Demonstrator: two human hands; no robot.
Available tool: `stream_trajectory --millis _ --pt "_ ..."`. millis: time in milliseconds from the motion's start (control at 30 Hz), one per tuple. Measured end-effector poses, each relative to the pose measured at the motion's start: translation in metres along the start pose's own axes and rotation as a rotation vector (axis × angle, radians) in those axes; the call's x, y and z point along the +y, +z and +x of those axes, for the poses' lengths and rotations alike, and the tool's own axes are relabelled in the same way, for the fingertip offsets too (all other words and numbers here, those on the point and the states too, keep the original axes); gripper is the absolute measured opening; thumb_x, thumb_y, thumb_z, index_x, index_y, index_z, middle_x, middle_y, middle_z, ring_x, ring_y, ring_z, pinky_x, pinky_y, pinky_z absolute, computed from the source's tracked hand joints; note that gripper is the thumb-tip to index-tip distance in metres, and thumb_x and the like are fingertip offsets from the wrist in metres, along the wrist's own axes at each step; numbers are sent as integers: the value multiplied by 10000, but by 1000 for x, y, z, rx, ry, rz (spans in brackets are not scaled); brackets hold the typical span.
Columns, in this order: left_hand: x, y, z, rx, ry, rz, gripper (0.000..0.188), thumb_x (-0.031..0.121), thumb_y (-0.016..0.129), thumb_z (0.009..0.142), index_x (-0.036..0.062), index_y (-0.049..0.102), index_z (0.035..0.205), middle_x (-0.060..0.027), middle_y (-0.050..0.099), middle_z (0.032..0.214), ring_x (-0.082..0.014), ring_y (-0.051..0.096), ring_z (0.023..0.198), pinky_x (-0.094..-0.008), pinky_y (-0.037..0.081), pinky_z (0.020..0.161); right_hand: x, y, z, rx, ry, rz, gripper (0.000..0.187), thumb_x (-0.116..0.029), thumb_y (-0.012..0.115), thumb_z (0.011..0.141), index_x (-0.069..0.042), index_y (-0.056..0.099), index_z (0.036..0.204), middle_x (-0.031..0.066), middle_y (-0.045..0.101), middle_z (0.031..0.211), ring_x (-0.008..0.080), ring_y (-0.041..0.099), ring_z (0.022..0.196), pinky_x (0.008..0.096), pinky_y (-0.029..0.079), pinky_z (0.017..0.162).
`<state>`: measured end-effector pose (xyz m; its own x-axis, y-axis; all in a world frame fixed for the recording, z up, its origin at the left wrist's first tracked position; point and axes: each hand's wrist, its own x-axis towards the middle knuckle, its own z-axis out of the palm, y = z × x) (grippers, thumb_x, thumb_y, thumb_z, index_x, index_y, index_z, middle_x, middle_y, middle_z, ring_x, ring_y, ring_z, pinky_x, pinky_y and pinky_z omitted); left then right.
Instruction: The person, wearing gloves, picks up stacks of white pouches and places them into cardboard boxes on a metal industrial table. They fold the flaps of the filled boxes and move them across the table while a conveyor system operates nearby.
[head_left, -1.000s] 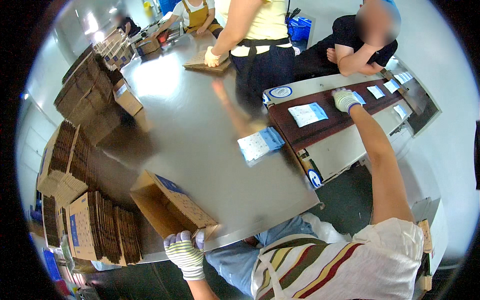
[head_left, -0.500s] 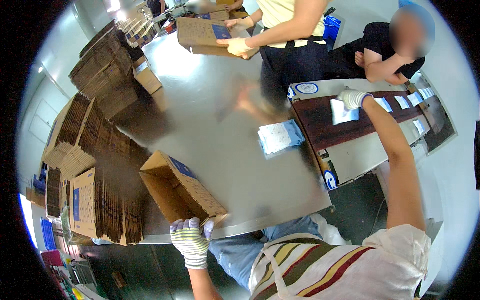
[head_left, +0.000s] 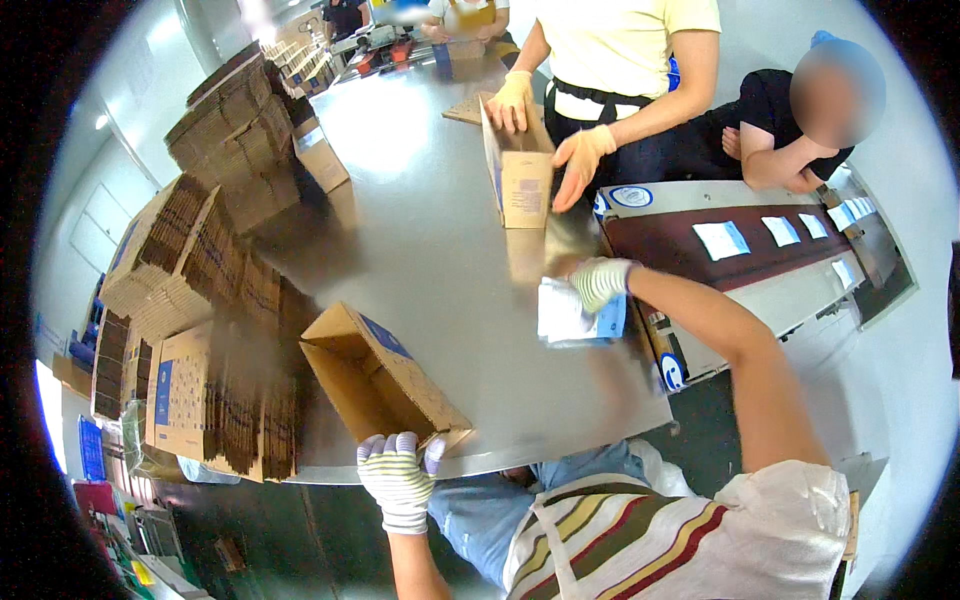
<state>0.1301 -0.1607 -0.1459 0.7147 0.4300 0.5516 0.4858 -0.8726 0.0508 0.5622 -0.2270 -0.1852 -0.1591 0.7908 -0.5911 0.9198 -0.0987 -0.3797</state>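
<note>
At the near edge of the metal table, my left hand [head_left: 397, 478], in a striped glove, has its fingers hooked over the lower wall of an open cardboard box [head_left: 375, 375]. The box lies tilted toward me, and its visible inside is bare brown board. My right hand [head_left: 597, 284], gloved the same way, is over the stack of white-and-blue packets [head_left: 580, 318] on the table. Its fingers close on a packet at the top of the stack; the fingertips are partly blurred.
A conveyor belt [head_left: 660, 232] at the right carries several packets [head_left: 722, 240]. Flattened cartons [head_left: 225, 400] stand in piles at the left. Across the table [head_left: 450, 290], a co-worker's gloved hands [head_left: 585, 160] handle another box [head_left: 525, 185]. Another person leans beside the belt.
My right hand has come left from the belt to the stack with a packet. My left hand stays on the box. The co-worker's box is now upright on the table, and the belt packets have shifted left.
</note>
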Motion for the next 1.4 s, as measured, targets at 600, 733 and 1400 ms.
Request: stream_trajectory --millis 600,733,1400 --pt "18 9 18 -111 219 58 358 238 606 781 138 596 1125 -70 616 754 -228 586 633 -395 438 613 -248 -24 -8 835 -876 667 377 -226 630 771 -42 541 1087 124 580 1106 249 535 1058 364 421 907" --pt "17 14 16 -117 203 72 338 231 621 759 100 592 1069 -74 637 834 -235 619 719 -407 461 696 -251 -10 26 848 -371 175 705 -350 766 570 1 488 1115 193 585 1039 334 558 987 404 427 901" --pt "-71 67 125 -1283 -100 1 336 220 527 766 39 639 1026 -206 594 1084 -343 581 1001 -400 463 821 -265 13 -1 780 -717 -56 485 -394 683 712 -64 533 1035 143 564 1074 308 549 1017 440 393 943"
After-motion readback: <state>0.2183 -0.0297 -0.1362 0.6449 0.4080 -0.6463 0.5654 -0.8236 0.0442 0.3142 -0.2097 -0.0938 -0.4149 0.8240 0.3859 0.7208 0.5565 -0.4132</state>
